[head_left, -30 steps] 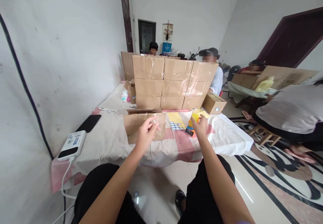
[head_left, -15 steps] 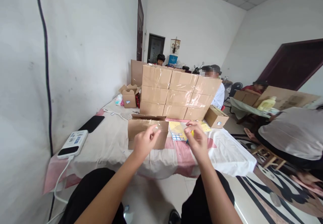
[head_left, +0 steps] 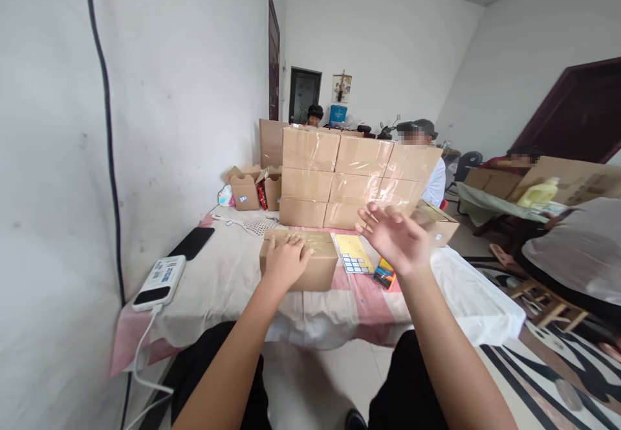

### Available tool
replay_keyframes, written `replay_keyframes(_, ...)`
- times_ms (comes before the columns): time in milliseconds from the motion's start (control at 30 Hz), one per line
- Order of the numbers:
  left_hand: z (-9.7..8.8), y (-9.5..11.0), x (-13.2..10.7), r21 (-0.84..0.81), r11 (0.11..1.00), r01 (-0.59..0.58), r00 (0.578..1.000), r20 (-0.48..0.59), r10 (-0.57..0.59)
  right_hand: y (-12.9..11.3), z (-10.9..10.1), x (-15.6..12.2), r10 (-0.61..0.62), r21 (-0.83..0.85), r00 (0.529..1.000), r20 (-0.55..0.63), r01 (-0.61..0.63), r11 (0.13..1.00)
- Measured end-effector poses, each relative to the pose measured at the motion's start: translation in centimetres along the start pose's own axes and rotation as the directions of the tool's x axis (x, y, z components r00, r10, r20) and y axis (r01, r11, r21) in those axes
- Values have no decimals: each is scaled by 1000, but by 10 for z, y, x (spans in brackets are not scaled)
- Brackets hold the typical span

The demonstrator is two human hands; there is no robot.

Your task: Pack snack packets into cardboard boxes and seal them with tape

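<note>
A brown cardboard box (head_left: pixel 317 276) sits on the table in front of me, its top folded down flat. My left hand (head_left: pixel 287 260) lies on that top with the fingers stretched out. My right hand (head_left: pixel 400 239) is raised in the air right of the box, fingers apart and nothing in it. Below and left of the right hand, a small orange and blue packet (head_left: pixel 384 275) lies on the cloth. Between it and the box is a yellow sheet of blue-edged stickers (head_left: pixel 356 258).
Stacked taped cartons (head_left: pixel 310 181) form a wall behind the box. An open carton (head_left: pixel 245 194) stands back left, another carton (head_left: pixel 444 231) back right. A white power bank (head_left: pixel 162 281), a black phone (head_left: pixel 193 242) and a fly swatter (head_left: pixel 259 225) lie left. Other people sit beyond.
The box's raised flap is now down, and my left hand has gone from pinched to flat on top. My right hand has opened and lifted to the right, uncovering the packet.
</note>
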State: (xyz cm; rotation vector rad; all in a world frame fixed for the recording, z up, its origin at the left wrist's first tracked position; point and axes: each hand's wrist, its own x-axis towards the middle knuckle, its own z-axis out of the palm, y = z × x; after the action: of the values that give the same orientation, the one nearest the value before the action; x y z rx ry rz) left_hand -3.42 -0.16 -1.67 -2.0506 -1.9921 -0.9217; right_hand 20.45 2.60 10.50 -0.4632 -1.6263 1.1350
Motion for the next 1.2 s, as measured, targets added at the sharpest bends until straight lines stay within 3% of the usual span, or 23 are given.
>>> replay_keyframes(100,2,2,-4,36,999,-2,999,41,1,48,15,28,89,31,992,85,-92,995)
replay_keyframes(233,-2,4,-7,63,998,11,993,113,-18,124,28,42,275,-197,960,46,-261,945)
replay_keyframes(367,-7,5,-7,85,996,18,987,155,-31,158,24,41,307,-277,952,-4,-296,914)
replay_keyframes(467,-9,6,-7,115,993,11,984,174,-31,161,18,43,310,-301,949,47,-283,911)
replay_keyframes(600,-12,7,-7,163,987,4,983,180,-34,162,18,44,228,-497,970,89,-155,854)
replay_keyframes(667,-12,7,-7,178,984,5,984,174,-37,160,23,42,210,-635,977,47,-133,761)
replay_keyframes(800,-10,6,-6,180,984,-1,988,155,-27,144,31,35,84,-852,979,-188,-205,482)
replay_keyframes(867,-9,5,-5,176,984,-2,989,146,-24,133,29,31,14,-897,993,-117,-112,427)
replay_keyframes(933,-9,5,-6,173,985,-4,991,136,-20,124,25,27,52,-888,993,106,71,455)
replay_keyframes(1033,-8,4,-6,172,985,-11,993,122,-10,117,15,20,136,-765,917,376,224,604)
replay_keyframes(1133,-7,3,-7,177,984,-17,993,119,-4,115,4,14,116,-607,863,492,244,757)
replay_keyframes(1200,-5,3,-9,189,981,-45,992,122,22,116,-1,9,125,-572,845,519,235,786)
